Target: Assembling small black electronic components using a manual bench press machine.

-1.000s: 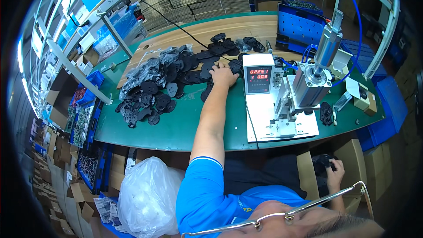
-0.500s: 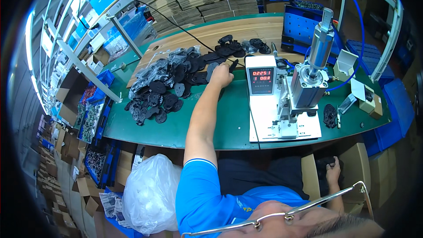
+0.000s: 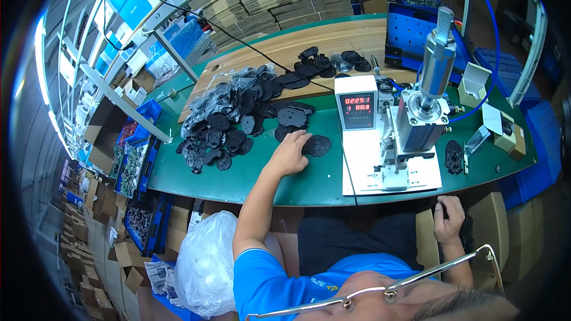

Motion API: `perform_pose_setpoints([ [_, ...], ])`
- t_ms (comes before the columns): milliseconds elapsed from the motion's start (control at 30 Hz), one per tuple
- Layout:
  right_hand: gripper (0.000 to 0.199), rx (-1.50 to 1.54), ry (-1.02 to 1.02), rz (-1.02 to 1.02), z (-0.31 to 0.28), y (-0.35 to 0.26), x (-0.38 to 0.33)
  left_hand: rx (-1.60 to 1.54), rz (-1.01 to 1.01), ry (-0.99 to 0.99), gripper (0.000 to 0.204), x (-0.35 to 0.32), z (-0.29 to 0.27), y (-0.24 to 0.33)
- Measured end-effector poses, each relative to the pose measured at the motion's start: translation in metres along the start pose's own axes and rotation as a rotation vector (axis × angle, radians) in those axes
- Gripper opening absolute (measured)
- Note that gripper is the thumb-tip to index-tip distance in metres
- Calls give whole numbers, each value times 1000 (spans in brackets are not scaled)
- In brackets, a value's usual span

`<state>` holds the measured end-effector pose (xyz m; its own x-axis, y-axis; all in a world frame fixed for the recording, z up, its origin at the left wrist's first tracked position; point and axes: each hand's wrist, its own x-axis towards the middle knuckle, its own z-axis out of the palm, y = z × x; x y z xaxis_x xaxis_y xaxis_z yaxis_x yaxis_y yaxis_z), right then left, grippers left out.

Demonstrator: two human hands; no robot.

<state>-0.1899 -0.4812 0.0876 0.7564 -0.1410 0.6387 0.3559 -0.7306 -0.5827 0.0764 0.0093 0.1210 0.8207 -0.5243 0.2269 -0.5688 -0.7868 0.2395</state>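
My left hand (image 3: 289, 153) reaches over the green tabletop, fingers stretched out and its fingertips against a dark oval flat piece (image 3: 317, 146). Just beyond lies a greyish-black oval piece (image 3: 292, 116) with small holes, overlapping other black pieces. A heap of similar black pieces (image 3: 217, 137) spreads to the left, some in clear plastic. My right hand (image 3: 449, 219) is near the table's front edge, above an open carton; its fingers are curled with nothing visible in them.
A white-based press (image 3: 413, 125) with a metal cylinder and a red-digit control box (image 3: 358, 107) stands right of my left hand. A black cable crosses the table. A black piece (image 3: 454, 157) and small open boxes (image 3: 474, 83) lie farther right. A blue bin (image 3: 410, 32) stands behind.
My left hand has come back from the heap toward me, and black oval pieces now lie spread on the green surface beside it. My right hand has risen out of the carton.
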Motion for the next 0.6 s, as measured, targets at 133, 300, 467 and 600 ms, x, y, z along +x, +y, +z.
perform_pose_setpoints([
  [133, 16, -23, 96, -6, 20, 18, 26, -38, -63, 201, 64, 39, -7, -22],
  [300, 17, 133, 205, 266, 48, 65, 35, 87, -133, 343, 67, 143, 4, -85],
  [467, 23, 293, 353, 483, 86, 104, 27, 172, -385, 290, 92, 239, 12, -116],
  [600, 28, 392, 286, 457, 77, 115, 15, 176, -421, 315, 91, 306, 27, -116],
])
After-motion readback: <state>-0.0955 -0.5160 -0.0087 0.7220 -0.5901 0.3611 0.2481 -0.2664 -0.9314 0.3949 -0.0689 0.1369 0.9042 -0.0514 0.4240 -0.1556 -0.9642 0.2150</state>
